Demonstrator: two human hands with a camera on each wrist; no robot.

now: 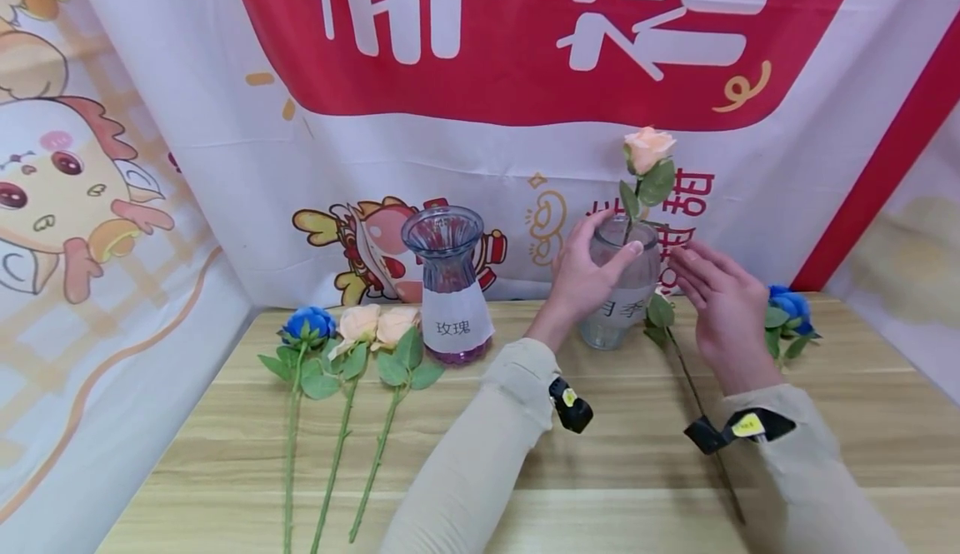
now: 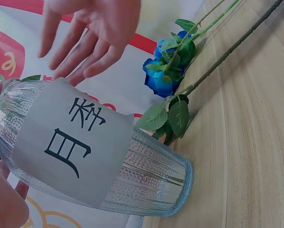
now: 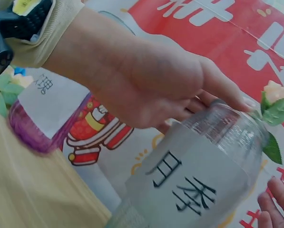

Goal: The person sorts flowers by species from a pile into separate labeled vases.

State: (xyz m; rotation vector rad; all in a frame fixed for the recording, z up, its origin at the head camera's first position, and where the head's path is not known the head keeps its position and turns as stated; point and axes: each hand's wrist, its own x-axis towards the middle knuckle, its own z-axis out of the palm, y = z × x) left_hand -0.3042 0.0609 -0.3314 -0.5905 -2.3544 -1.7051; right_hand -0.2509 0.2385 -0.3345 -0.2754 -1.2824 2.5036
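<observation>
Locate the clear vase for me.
In the head view, the clear vase is right of centre, toward the back of the table, gripped by the left hand; the purple-based vase is to its left.

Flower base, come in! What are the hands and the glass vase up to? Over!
Left hand gripping glass vase near its rim. Right hand beside it, holding nothing. Peach rose standing in vase. Leafy stem lies nearby, seemingly not blocking.

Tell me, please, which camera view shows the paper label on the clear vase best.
The left wrist view: the paper label is large, sharp and uncovered. The head view shows it small, partly behind the left hand; the right wrist view shows it large too, but blurrier.
</observation>
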